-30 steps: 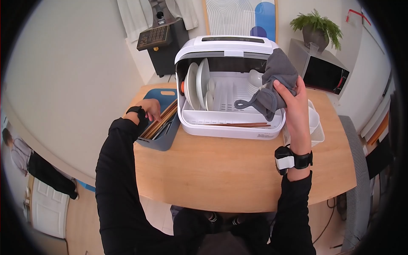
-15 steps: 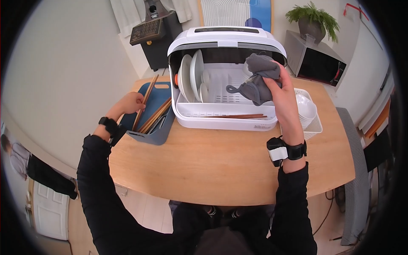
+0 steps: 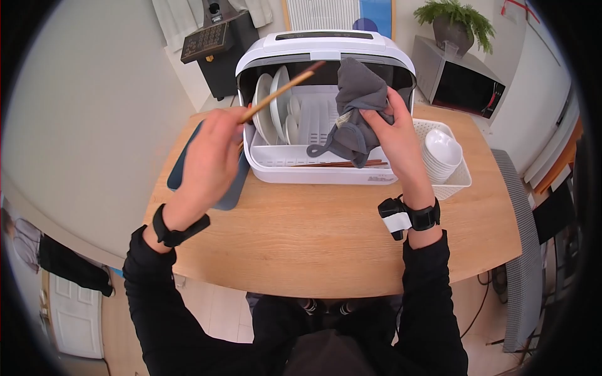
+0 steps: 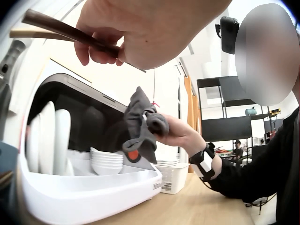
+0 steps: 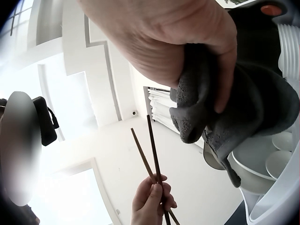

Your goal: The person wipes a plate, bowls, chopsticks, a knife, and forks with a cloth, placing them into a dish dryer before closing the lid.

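My left hand (image 3: 210, 163) is raised above the blue bin (image 3: 235, 195) and grips a pair of chopsticks (image 3: 276, 98). One stick is dark and the other lighter; in the right wrist view the chopsticks (image 5: 155, 157) cross near the fingers. A crumpled grey cloth (image 3: 360, 88) with a hanging loop is held in my right hand (image 3: 401, 135), in front of the open white dish cabinet (image 3: 326, 177). Inside the cabinet, white plates (image 3: 265, 119) stand upright at the left. Stacked bowls (image 4: 107, 161) show there in the left wrist view. More chopsticks (image 3: 373, 163) lie in its front tray.
To the cabinet's right, a white basket (image 3: 465, 182) holds stacked white bowls (image 3: 443, 150). A microwave (image 3: 467, 88) with a potted fern (image 3: 454, 31) stands behind at the right. The wooden table (image 3: 326, 238) curves along its front edge.
My left hand has drawn the chopsticks up out of the blue bin and moved right, toward the cabinet. The right hand keeps the cloth and has shifted slightly left in view.
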`<action>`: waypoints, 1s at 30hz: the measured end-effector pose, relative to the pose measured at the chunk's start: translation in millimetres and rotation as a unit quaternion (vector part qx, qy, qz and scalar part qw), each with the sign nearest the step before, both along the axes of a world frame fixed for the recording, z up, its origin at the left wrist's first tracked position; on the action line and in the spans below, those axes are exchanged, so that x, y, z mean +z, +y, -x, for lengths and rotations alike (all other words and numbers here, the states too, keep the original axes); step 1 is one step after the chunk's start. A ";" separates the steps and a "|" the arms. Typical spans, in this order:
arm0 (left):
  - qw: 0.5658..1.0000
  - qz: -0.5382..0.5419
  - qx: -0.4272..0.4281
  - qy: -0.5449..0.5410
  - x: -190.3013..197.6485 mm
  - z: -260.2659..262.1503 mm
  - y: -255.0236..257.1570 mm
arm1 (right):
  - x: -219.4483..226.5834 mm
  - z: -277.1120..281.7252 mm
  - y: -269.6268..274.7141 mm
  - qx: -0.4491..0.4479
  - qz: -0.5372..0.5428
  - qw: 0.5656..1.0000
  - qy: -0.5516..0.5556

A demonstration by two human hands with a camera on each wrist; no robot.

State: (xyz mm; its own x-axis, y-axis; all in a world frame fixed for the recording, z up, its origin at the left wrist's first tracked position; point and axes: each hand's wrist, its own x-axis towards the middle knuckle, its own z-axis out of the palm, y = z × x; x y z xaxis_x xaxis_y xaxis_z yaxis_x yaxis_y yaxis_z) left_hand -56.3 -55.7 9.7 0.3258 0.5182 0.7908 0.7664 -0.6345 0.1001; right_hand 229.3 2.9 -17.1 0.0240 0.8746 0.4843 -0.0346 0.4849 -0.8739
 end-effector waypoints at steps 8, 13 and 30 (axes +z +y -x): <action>0.982 0.163 -0.080 -0.045 -31.5 -69.7 18.3 | -3.7 0.8 -0.1 -0.006 0.011 0.997 -0.074; 0.967 0.207 -0.108 -0.105 -48.7 -74.3 32.3 | 11.2 -20.6 -10.3 0.241 0.148 0.957 0.062; 0.940 0.251 -0.183 -0.141 -47.5 -88.9 25.1 | -8.2 1.3 2.1 0.158 0.055 0.982 0.085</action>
